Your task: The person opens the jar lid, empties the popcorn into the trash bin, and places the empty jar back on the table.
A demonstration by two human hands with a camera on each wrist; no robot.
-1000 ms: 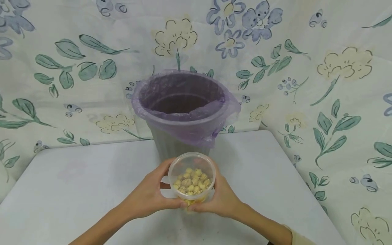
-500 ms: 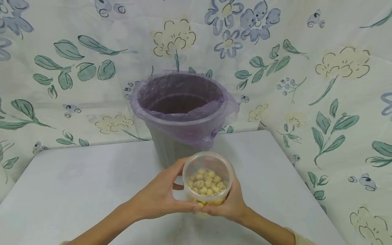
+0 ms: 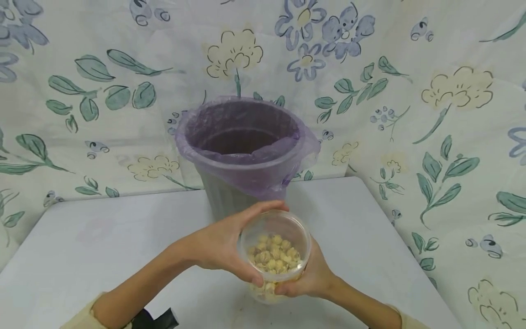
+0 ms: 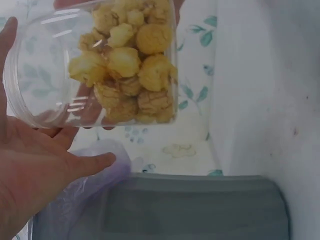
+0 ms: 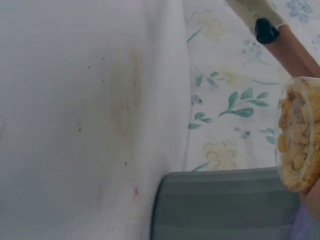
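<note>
A clear plastic jar (image 3: 274,224), partly filled with yellow popcorn (image 3: 273,256), is held above the table, its round top facing the head camera. My left hand (image 3: 223,244) spans the jar's rim from the left, thumb at the near side and fingers at the far side. From the right, my right hand (image 3: 312,276) grips the jar's body lower down, its thumb in front. The left wrist view shows the popcorn (image 4: 125,65) gathered at the jar's base, with my left hand (image 4: 37,165) about the top end. Whether a lid covers the top, I cannot tell.
Behind the jar stands a grey bin (image 3: 222,196) with a purple bag (image 3: 263,178) folded over its rim. Both are on a white table (image 3: 123,256) with small specks near its front. A flowered cloth (image 3: 370,137) hangs behind and at the right.
The jar first moved right, then came slightly back left and lower. My left hand has shifted up from the jar's side to its rim; my right hand keeps its grip.
</note>
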